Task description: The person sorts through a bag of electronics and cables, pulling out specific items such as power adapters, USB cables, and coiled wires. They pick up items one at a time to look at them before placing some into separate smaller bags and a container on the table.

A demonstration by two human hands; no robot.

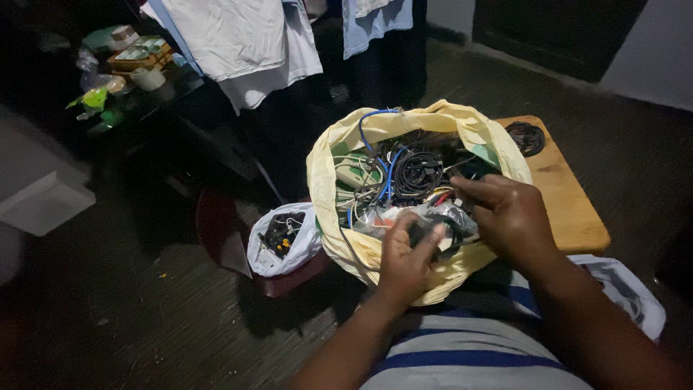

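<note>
A person seated over a yellow bag (339,180) of tangled cables works with both hands at its near rim. The left hand (403,261) closes its fingers around a small coiled black cable (435,232), thumb pressing on top; the right hand (509,217) pinches the same bundle from the far side, fingers curled over it. The coil sits just inside the bag's near edge, on crinkled clear plastic wrap (372,219).

Deeper in the bag lie a blue cable (390,173), a larger black coil (419,172) and white cords, all knotted together. The bag rests on a wooden tabletop (567,195), with another dark coil (525,137) lying beyond the bag on that surface. To the left of the bag, lower down, a small white bag (303,242) holds dark parts on a red stool (216,227). Pale clothes (238,43) hang behind the bag.

The held cable looks light, soft and springy, likely to snag on its neighbours; gripping the whole coil rather than 1 loose end seems the surest hold.
</note>
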